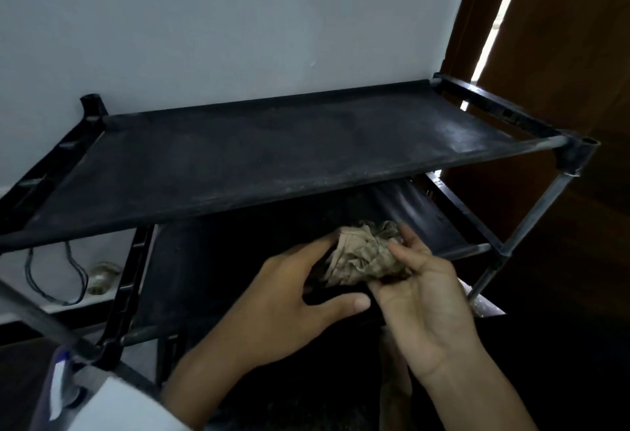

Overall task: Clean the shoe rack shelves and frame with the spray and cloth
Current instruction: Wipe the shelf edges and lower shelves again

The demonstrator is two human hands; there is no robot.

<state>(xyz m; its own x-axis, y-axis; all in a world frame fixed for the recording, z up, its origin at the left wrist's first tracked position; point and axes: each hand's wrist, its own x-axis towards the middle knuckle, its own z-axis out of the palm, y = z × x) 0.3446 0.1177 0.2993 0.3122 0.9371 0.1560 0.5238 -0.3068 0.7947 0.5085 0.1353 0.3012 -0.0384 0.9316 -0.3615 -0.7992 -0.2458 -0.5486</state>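
left hand and right hand both clutch the wadded cloth; better turn a clean face out before wiping.

The shoe rack stands against a pale wall. Its top shelf is a taut sheet of black fabric stretched between dark frame bars, greyed with dust that is thickest toward the right end and along the front edge. The lower shelf, also black fabric, shows below it on the right. Low at the left, behind the rack, a black cord loops beside a small round brownish object on a pale surface.
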